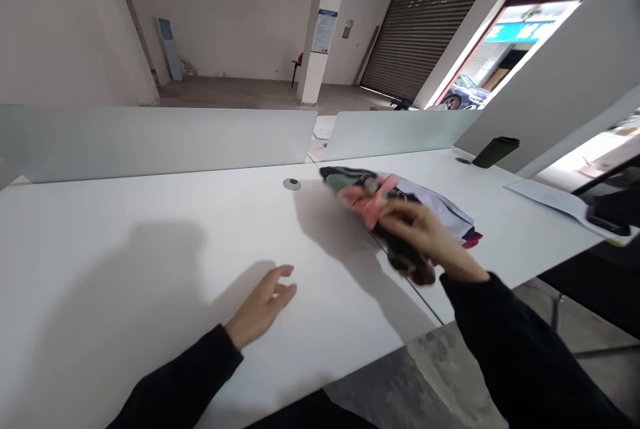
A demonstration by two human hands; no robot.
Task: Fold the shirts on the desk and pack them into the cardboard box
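Note:
My right hand (417, 229) is closed on a dark patterned garment with a pink part (367, 202). Its thumb and fingers pinch the cloth at the pink part, and a brownish-green end hangs below the hand. The held cloth is blurred, so its exact kind cannot be made out. Just behind it, a folded pale lavender garment (440, 205) lies on the white table (165, 295), with red and purple cloth (471, 237) showing at its right end. Over the table to the left, my left hand (263, 305) is empty, its thumb and fingers apart.
Frosted partitions (165, 142) run along the table's back edge, near a round cable grommet (292, 184). Farther right are a dark green rolled object (497, 151) and a white sheet (545, 199). A dark chair (595, 282) stands at the right.

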